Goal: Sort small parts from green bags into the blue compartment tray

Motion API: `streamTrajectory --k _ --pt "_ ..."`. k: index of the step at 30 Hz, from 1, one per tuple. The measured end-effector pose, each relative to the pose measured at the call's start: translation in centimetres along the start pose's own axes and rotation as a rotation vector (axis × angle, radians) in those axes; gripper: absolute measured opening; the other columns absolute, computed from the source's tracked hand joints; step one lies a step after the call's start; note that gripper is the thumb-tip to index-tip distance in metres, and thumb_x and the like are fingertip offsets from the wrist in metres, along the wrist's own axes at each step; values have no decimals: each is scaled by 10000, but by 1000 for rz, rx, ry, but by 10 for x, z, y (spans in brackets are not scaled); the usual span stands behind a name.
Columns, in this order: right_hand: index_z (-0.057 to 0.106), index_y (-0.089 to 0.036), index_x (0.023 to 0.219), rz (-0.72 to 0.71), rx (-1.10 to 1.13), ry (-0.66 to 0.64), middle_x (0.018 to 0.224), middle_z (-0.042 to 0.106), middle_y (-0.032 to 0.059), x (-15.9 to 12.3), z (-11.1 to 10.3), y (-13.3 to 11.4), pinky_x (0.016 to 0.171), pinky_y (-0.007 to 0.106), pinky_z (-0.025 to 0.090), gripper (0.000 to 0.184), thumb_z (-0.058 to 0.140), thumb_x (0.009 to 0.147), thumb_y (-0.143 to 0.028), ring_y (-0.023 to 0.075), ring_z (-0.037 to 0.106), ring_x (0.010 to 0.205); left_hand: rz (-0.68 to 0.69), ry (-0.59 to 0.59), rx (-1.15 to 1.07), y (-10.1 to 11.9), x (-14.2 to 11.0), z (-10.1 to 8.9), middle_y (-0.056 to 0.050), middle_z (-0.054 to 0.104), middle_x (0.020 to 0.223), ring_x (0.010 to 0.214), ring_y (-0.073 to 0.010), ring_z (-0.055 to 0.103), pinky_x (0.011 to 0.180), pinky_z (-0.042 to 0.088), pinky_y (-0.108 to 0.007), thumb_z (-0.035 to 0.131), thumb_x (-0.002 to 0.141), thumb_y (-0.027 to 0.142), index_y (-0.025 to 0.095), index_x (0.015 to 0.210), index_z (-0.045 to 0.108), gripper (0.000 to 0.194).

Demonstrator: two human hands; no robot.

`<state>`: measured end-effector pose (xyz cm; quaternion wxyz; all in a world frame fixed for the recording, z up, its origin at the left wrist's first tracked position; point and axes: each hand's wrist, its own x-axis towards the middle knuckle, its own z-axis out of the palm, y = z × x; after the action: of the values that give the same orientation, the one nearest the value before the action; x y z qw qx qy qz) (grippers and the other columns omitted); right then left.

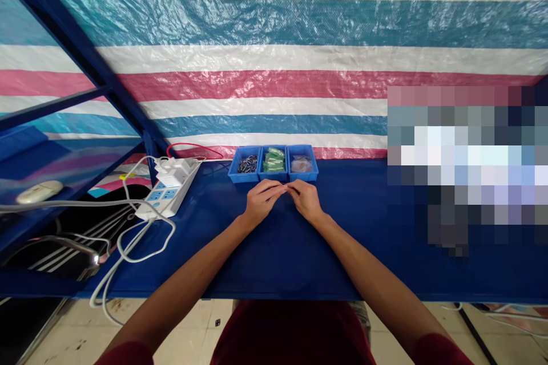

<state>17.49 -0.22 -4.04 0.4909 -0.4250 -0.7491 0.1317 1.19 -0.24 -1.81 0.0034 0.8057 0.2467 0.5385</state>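
While my L hand (263, 202) and R hand (306, 201) meet at the fingertips, both are curled into a tight pinch, not relaxed, & I can't tell if anything tiny sits btwn them. They're over the flat dark blue surface (274, 251), just in front of a row of three shallow blue plastic bins (273, 163), near but not touching. L bin has small dark metal bits (247, 164), too small to ID; middle bin holds green packets (274, 158); R bin has a clear bag w/ pinkish contents (302, 165). To my L sits a white power strip w/ blue sockets (171, 194), w/ a white plug block (173, 171) in it, a white cable (145, 239) looping across the surface & a thin red wire (192, 148) behind. Further L, a cream oval computer mouse (39, 191) sits on a blue ledge. Behind everything hangs a white, teal & pink striped woven plastic tarp (274, 23), next to a blue steel frame (77, 51).
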Motion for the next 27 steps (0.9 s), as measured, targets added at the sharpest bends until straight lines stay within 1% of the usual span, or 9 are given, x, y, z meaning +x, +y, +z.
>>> streamTrajectory --k 6,13,17,22,27 --pt "699 -203 817 9 -8 -19 771 680 32 0 2 2 679 251 459 205 537 916 -280 159 626 702 -12 45 33 -5 0 0 -44 702 891 791 -137 648 720 551 -281 635 844 135 198 1001 699 181" --pt "710 -204 829 12 -2 -14 790 693 38 0 1 0 687 252 470 193 536 908 -239 164 637 718 67 19 9 -8 -3 1 -49 710 929 834 -150 657 730 561 -299 624 849 124 207 1027 688 206" --pt "718 -199 868 42 12 -10 817 708 46 1 1 -1 711 255 489 195 527 904 -222 167 654 745 121 24 6 -10 -4 2 -52 711 933 832 -148 645 720 556 -294 634 835 101 206 1028 688 226" --pt "723 -199 926 83 27 5 858 720 55 1 1 0 733 278 510 198 530 887 -211 179 667 769 132 -30 51 -11 -4 0 -42 716 910 828 -145 636 717 550 -288 625 844 118 217 998 699 197" --pt "721 -204 960 96 16 7 875 719 60 2 1 1 748 293 515 219 518 881 -192 185 666 788 134 -57 90 -12 -3 -1 -38 720 899 823 -148 633 716 553 -292 613 856 146 223 969 707 166"
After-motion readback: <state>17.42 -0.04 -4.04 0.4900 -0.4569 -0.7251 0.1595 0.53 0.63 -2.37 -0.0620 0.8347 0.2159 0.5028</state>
